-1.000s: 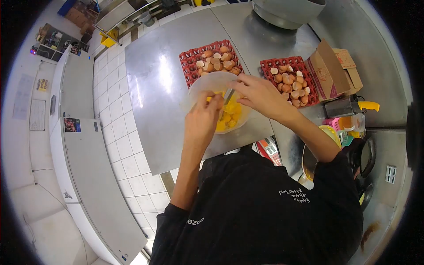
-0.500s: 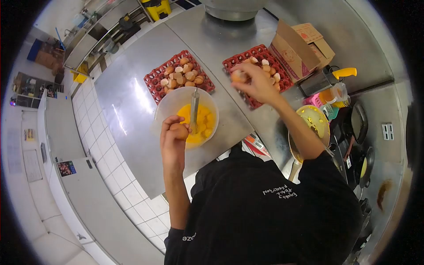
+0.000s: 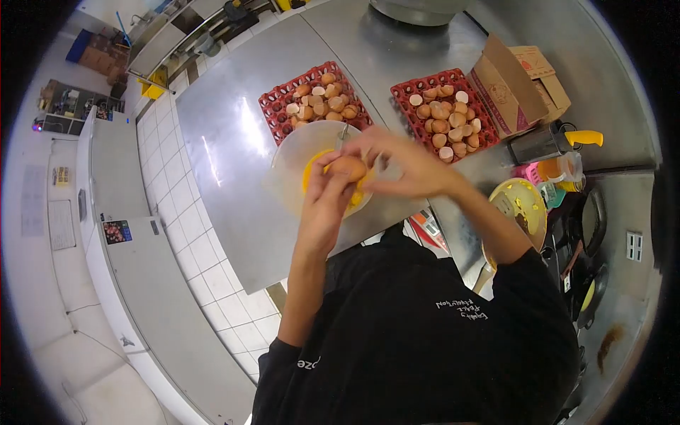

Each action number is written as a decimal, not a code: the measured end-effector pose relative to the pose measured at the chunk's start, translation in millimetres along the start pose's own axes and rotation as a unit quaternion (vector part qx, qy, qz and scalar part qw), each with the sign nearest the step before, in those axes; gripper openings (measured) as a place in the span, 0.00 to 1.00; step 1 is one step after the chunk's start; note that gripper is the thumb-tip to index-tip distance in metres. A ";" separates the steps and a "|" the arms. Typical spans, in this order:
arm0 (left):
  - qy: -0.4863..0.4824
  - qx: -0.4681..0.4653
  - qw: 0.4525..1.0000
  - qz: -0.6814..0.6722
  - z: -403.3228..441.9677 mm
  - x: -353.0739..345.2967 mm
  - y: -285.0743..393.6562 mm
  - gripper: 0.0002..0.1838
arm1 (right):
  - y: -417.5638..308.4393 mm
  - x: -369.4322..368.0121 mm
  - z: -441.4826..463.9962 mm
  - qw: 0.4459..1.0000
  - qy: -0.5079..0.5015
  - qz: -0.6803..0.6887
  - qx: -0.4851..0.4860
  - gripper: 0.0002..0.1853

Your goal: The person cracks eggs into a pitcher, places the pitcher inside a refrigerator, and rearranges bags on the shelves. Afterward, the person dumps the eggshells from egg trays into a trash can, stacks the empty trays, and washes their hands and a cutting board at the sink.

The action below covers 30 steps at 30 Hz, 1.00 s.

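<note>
My left hand (image 3: 327, 200) holds a brown egg (image 3: 348, 168) in its fingers, above a translucent bowl (image 3: 292, 152). Yellow egg (image 3: 316, 167) shows inside the bowl, partly hidden behind my hands. Just right of the egg, my right hand (image 3: 400, 164) is blurred, its fingers apart with nothing seen between them. The tip of a metal utensil (image 3: 345, 133) shows at the bowl's far side. Beyond the bowl, cracked shells (image 3: 320, 105) lie on a red egg tray (image 3: 273, 106). A second red tray (image 3: 405, 90) on the right bears more shells (image 3: 455, 120).
A steel table (image 3: 227, 92) carries the bowl and trays. Right of the second tray stand an open cardboard box (image 3: 510, 92) and a yellow-handled tool (image 3: 584, 138). A pan with yellow residue (image 3: 528, 205) lies beside my right forearm. A large metal vessel (image 3: 421, 10) is at the back.
My right hand went to the right tray with a shell, then came back empty to the bowl. My left hand has brought the egg up over the bowl. The camera view has shifted.
</note>
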State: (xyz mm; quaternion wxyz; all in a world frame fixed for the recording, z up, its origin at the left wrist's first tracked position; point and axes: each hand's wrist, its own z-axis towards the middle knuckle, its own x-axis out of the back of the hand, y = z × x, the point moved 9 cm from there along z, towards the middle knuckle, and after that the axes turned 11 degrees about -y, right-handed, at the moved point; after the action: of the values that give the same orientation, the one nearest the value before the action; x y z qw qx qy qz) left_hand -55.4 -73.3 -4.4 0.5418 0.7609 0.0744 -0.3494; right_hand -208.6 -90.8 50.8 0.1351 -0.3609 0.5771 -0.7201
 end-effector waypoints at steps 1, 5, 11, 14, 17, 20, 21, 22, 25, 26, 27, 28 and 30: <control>-0.017 0.020 0.998 0.057 2.9 -5.5 -5.3 0.20 | -7.6 -14.7 3.9 0.996 0.026 -0.073 0.034 0.26; -0.022 0.016 0.992 0.125 1.9 -16.9 -4.4 0.25 | -21.8 1.4 -4.7 0.976 0.141 -0.151 0.068 0.20; -0.024 -0.024 0.976 0.214 6.2 1.2 3.3 0.32 | 16.8 -18.9 -5.5 0.944 0.058 -0.324 -0.002 0.22; -0.034 -0.028 0.973 0.228 6.6 7.2 1.0 0.33 | 7.0 -9.3 -2.4 0.962 0.090 -0.255 -0.031 0.22; -0.029 -0.047 0.966 0.251 4.0 12.7 -5.3 0.34 | 11.1 -19.8 2.7 0.925 0.071 -0.372 -0.025 0.20; -0.033 -0.114 0.934 0.336 1.2 -1.7 18.5 0.36 | -0.4 -9.9 14.1 0.983 0.104 -0.144 -0.044 0.20; -0.038 -0.161 0.905 0.392 -3.9 -11.5 30.9 0.37 | -3.9 -12.0 20.7 0.983 0.101 -0.145 -0.042 0.20; -0.035 -0.163 0.905 0.393 -4.4 -9.9 35.1 0.37 | 5.2 -16.1 28.2 0.994 0.085 -0.001 -0.066 0.18; -0.044 -0.200 0.866 0.456 -9.2 -13.0 52.2 0.32 | 16.1 -26.2 42.9 0.972 0.074 0.188 -0.117 0.17; -0.040 -0.192 0.871 0.450 -9.7 -11.4 55.2 0.28 | 23.3 -28.0 46.4 0.966 0.075 0.209 -0.132 0.17; -0.035 -0.185 0.877 0.443 -9.7 -9.2 57.0 0.24 | 30.5 -29.8 49.8 0.959 0.077 0.230 -0.146 0.18; -0.033 -0.187 0.876 0.443 -10.7 -7.6 58.0 0.24 | 34.0 -25.5 55.3 0.980 0.104 0.136 -0.098 0.18; -0.010 -0.188 0.881 0.433 -13.2 -0.7 58.5 0.21 | 28.9 -19.1 57.2 0.990 0.128 0.041 -0.048 0.19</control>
State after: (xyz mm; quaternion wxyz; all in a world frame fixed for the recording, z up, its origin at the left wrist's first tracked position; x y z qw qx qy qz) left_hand -21.2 -85.1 43.4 0.7729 0.5973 -0.2036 -0.0670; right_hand -162.9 -129.8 21.2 0.0722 -0.2480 0.6379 -0.7255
